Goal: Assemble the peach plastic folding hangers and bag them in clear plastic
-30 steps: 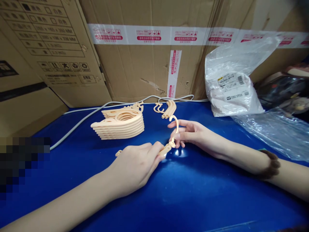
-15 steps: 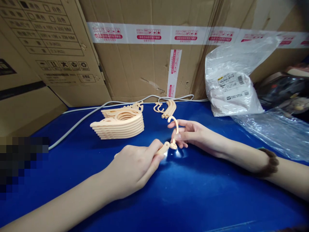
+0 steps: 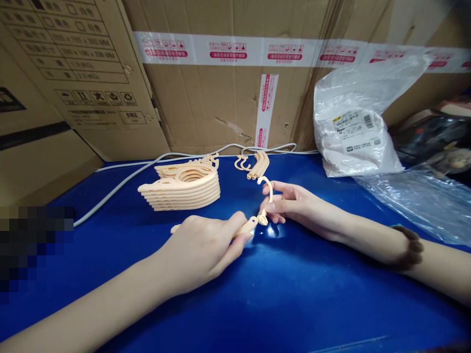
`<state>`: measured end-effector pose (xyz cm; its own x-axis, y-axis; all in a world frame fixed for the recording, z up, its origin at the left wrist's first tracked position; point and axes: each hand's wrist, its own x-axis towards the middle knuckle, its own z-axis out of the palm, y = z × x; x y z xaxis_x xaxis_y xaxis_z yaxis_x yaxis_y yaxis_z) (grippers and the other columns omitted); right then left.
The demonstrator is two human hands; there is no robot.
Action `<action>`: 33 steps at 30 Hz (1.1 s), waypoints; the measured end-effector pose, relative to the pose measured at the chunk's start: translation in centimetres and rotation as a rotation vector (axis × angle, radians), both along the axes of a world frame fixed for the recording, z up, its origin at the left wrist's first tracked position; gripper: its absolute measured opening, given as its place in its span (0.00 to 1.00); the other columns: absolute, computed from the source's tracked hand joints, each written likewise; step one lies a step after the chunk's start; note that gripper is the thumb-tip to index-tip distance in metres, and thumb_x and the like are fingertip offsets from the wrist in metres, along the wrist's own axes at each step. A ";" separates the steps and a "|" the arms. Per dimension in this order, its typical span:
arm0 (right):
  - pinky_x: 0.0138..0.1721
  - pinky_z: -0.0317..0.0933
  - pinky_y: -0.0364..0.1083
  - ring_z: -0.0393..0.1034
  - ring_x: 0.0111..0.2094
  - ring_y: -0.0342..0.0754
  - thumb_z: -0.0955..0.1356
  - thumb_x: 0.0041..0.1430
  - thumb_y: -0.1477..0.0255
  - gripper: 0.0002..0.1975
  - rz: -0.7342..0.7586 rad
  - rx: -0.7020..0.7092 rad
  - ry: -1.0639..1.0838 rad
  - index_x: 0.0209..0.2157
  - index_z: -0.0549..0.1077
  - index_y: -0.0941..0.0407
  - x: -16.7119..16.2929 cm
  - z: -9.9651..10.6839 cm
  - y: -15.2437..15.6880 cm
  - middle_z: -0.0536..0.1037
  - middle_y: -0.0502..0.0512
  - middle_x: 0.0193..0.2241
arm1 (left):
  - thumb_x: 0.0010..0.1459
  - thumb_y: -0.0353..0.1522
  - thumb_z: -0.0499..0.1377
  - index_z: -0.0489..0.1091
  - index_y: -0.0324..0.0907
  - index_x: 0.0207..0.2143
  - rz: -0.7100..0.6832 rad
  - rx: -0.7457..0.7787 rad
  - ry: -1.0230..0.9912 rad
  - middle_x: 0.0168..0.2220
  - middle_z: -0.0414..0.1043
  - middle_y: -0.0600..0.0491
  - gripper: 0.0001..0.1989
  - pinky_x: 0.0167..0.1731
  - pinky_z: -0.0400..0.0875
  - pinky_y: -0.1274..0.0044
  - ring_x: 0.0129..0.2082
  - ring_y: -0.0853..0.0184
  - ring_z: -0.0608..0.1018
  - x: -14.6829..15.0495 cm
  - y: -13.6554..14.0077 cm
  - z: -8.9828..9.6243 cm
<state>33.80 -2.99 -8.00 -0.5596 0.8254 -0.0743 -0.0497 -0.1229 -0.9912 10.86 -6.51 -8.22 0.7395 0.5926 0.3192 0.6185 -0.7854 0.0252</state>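
My left hand point(image 3: 208, 250) is closed around a cream plastic hanger arm point(image 3: 248, 225). The arm's holed end sticks out past my thumb, and its other tip shows behind the hand; the middle is hidden. My right hand point(image 3: 285, 201) pinches a cream hanger hook point(image 3: 271, 190) by its stem, curved end up. The hook's round base meets or nearly meets the holed end of the arm; I cannot tell if they are joined. Beyond my left hand lies a stack of cream hanger pieces point(image 3: 180, 189). Loose hooks point(image 3: 241, 163) and several curved arms point(image 3: 258, 165) lie farther back.
Cardboard boxes point(image 3: 221, 103) stand along the back and left of the blue table point(image 3: 294, 304). A grey-white cable point(image 3: 123, 189) runs behind the stack. At the right are a white plastic bag point(image 3: 356, 137) with a label and a clear plastic sheet point(image 3: 419, 201).
The hook has tilted slightly, its base shifting left toward the arm's holed end. My left hand has turned a little, so the arm's far tip shows more. Both hands keep their hold.
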 end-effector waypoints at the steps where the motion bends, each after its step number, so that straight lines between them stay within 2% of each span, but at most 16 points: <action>1: 0.27 0.55 0.40 0.62 0.24 0.38 0.72 0.55 0.72 0.14 0.002 -0.001 -0.001 0.39 0.63 0.54 0.0 0.0 0.0 0.78 0.48 0.28 | 0.70 0.34 0.40 0.53 0.45 0.32 -0.006 0.002 0.000 0.18 0.65 0.62 0.11 0.17 0.47 0.77 0.15 0.70 0.69 0.0 0.0 0.0; 10: 0.25 0.54 0.39 0.64 0.24 0.39 0.72 0.56 0.71 0.14 0.055 0.019 -0.004 0.40 0.63 0.53 0.2 -0.3 0.2 0.78 0.48 0.28 | 0.72 0.34 0.37 0.52 0.46 0.35 -0.044 0.018 0.041 0.19 0.66 0.62 0.11 0.17 0.52 0.77 0.16 0.68 0.71 -0.1 -0.1 0.0; 21: 0.25 0.51 0.39 0.60 0.22 0.37 0.73 0.54 0.70 0.16 -0.012 0.048 -0.055 0.37 0.62 0.55 -0.3 -0.1 -0.3 0.74 0.45 0.25 | 0.72 0.34 0.35 0.58 0.43 0.34 -0.052 0.189 0.119 0.20 0.70 0.58 0.17 0.15 0.57 0.77 0.17 0.67 0.76 0.1 -0.3 0.4; 28: 0.24 0.52 0.39 0.62 0.23 0.37 0.71 0.56 0.73 0.14 -0.047 0.145 -0.107 0.36 0.61 0.55 -0.3 0.4 -0.1 0.73 0.45 0.25 | 0.71 0.34 0.37 0.61 0.42 0.33 0.005 0.165 0.170 0.19 0.71 0.56 0.18 0.13 0.55 0.75 0.16 0.65 0.76 0.4 -0.4 0.2; 33: 0.30 0.60 0.41 0.69 0.28 0.40 0.69 0.57 0.77 0.14 0.003 0.203 -0.102 0.40 0.60 0.55 -0.8 0.2 -1.2 0.74 0.45 0.27 | 0.71 0.32 0.38 0.62 0.41 0.33 0.037 0.222 0.157 0.17 0.69 0.57 0.17 0.13 0.49 0.75 0.13 0.65 0.73 0.4 -0.2 0.5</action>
